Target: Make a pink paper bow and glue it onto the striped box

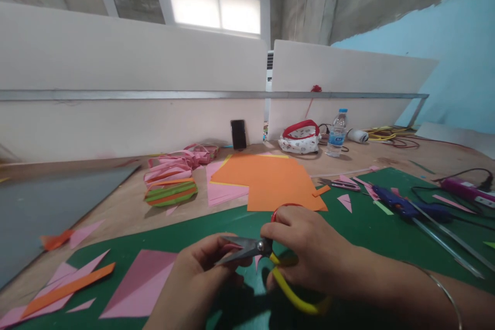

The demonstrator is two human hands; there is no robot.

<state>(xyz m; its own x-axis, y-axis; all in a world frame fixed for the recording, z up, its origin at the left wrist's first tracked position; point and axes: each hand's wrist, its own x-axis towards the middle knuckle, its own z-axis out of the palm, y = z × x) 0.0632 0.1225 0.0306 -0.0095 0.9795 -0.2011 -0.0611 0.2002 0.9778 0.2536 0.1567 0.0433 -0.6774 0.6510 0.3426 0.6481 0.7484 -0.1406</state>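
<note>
Right hand [305,242]: closed around the handles of scissors [265,246], one red, one yellow.
Scissors: above green mat [185,234], blades parted, pointing toward left hand [197,270].
Left hand: curled, thumb and fingertips close together at the blades; cannot tell exactly what is gripped, view partly hidden.
Pink sheet [141,283]: lies on the mat, just beside left hand.
Orange strip [69,290]: rests across pink scraps at the mat's left end.
Orange paper [278,180]: lies beyond the hands, partly over pink paper [222,195].
Glue gun [402,203]: blue, lies on the right part of the mat.
Striped bundle [171,193]: green and orange, on the table [127,206].
Phone [238,134]: leans upright against white panel [193,124].
Bottle [336,134]: stands near red-and-white pouch [300,138].
</note>
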